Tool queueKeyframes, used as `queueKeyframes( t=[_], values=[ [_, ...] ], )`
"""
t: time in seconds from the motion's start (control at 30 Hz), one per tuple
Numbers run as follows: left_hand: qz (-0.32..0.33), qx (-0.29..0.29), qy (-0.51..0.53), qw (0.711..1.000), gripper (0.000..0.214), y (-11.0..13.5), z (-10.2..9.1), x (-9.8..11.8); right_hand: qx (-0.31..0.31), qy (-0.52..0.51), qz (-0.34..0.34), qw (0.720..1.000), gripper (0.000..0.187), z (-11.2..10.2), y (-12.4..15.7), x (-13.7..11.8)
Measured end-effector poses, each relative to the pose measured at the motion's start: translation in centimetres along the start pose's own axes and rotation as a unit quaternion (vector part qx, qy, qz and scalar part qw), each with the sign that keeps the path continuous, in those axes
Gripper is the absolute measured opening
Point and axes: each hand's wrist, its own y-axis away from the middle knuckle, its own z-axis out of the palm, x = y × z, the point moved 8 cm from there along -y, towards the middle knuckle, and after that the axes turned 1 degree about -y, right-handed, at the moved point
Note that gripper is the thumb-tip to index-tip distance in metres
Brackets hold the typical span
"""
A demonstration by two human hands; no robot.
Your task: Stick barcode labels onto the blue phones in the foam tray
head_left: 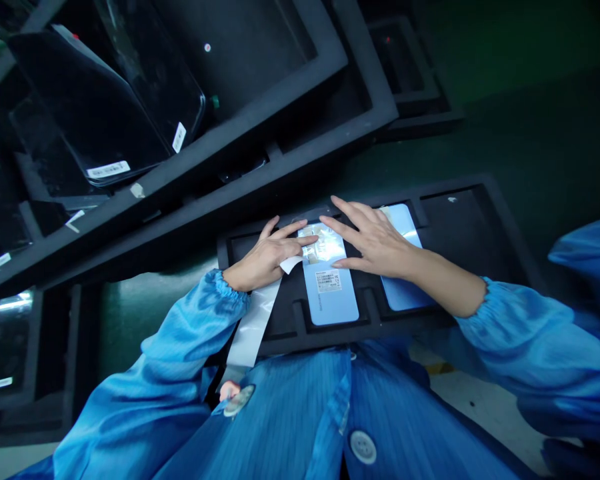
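Note:
A light-blue phone back panel (333, 303) with a printed white label lies in a compartment of the black foam tray (283, 343). A glossy clear film shines on its upper part. My left hand (271, 259) is at the panel's left edge, its index fingertip touching the film area; its lower fingers are curled around a white paper strip (254, 327) that hangs down toward my lap. My right hand (380, 245) is open, fingers spread, with fingertips on or just above the panel's right side. A second blue panel (405, 293) lies partly hidden beneath my right wrist.
Large black trays (300, 150) at the upper left hold several dark glossy panels (95, 107) with white barcode labels. Another black tray (405, 73) sits behind. The green work surface (525, 140) extends to the right. A dark tray (23, 347) stands at the lower left.

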Motion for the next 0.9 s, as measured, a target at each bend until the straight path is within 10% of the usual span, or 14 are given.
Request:
queueKeyframes(
  t=[0.13, 0.37, 0.57, 0.77, 0.9],
  values=[
    [-0.008, -0.006, -0.004, 1.000, 0.021, 0.0, 0.1, 0.0, 0.004, -0.003, 0.024, 1.000, 0.112, 0.4, 0.0, -1.1],
    [-0.003, 0.009, -0.013, 1.000, 0.020, 0.1, 0.1, -0.1, 0.039, 0.009, 0.010, 0.999, 0.068, -0.2, -0.8, 0.0],
    [-0.006, 0.013, -0.008, 1.000, 0.018, 0.1, 0.1, -0.1, 0.039, 0.017, 0.050, 0.998, 0.117, 0.0, -1.0, -1.8],
    [-0.015, 0.014, -0.015, 1.000, 0.019, 0.1, 0.2, 0.0, 0.072, 0.037, 0.022, 0.996, 0.077, 0.0, -1.1, -1.2],
    [-0.018, 0.018, -0.004, 1.000, 0.016, 0.0, 0.1, 0.2, 0.046, 0.016, -0.034, 0.998, 0.099, -0.1, -0.2, -0.7]
  ],
)
